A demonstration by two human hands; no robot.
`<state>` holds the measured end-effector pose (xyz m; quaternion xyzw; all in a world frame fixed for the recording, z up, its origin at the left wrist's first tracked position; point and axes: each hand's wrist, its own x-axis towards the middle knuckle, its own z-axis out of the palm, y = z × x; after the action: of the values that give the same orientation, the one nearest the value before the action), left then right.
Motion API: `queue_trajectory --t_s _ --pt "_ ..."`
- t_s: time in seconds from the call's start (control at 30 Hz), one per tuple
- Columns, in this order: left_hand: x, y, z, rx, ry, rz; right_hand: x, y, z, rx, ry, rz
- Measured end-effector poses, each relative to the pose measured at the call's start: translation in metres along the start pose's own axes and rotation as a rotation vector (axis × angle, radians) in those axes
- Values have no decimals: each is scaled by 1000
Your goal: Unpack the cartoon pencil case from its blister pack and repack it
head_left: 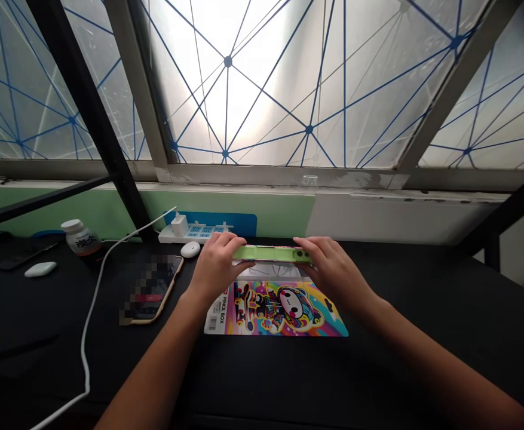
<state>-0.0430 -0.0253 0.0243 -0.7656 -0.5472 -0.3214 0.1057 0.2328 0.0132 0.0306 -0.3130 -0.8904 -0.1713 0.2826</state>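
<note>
My left hand point(214, 269) and my right hand point(333, 272) grip opposite ends of a long lime-green plastic case point(266, 253), held on its edge just above the black table. Small dark openings show near its right end. Below it lies a flat printed "PENCIL BOX" card point(275, 310) with a colourful cartoon design. A clear plastic piece point(268, 272) rests at the card's far edge, partly hidden by the green case.
To the left lie a smartphone point(152, 289) with a blurred screen, a white round case point(190, 249), and a white cable point(94, 316). Behind stand a power strip point(190, 233) and a bottle point(81, 240). Black frame bars cross the window.
</note>
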Motion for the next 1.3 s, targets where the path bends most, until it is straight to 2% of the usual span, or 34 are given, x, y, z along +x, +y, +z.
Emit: queue_trajectory --t_s 0.07,0.13,0.23,0.3,0.4,0.5,0.57,0.63,0.73,0.87,1.03,1.17,1.23,1.3 --pt "-18 16 -8 -11 58 40 -17 -5 -18 -28 90 -69" --pt "-42 27 -12 -24 57 51 -38 -12 -27 -36 105 -129" --pt "-79 32 -11 -61 4 36 -66 -23 -22 15 73 -178" --pt "-98 27 -9 -98 -75 -42 -77 -28 -11 66 29 -193" --pt "-113 18 -7 -206 -220 -252 -81 -32 2 170 -78 -192" --pt "-116 13 -9 -312 -315 -394 -82 -31 4 298 -224 -140" --pt "-116 14 -10 -338 -322 -407 -84 -28 1 367 -298 -62" --pt "-115 15 -10 -352 -312 -402 -87 -26 -3 429 -316 53" --pt "-116 17 -10 -369 -306 -421 -87 -25 -9 534 -291 198" --pt "-117 18 -11 -400 -308 -477 -74 -18 -12 660 -270 321" --pt "-116 24 -15 -379 -375 -438 -57 1 7 650 -17 617" --pt "-116 25 -15 -368 -365 -422 -63 6 21 603 76 669" --pt "-117 24 -14 -382 -359 -448 -72 5 17 606 55 640" --pt "-116 23 -13 -397 -345 -489 -82 4 9 641 -22 559"
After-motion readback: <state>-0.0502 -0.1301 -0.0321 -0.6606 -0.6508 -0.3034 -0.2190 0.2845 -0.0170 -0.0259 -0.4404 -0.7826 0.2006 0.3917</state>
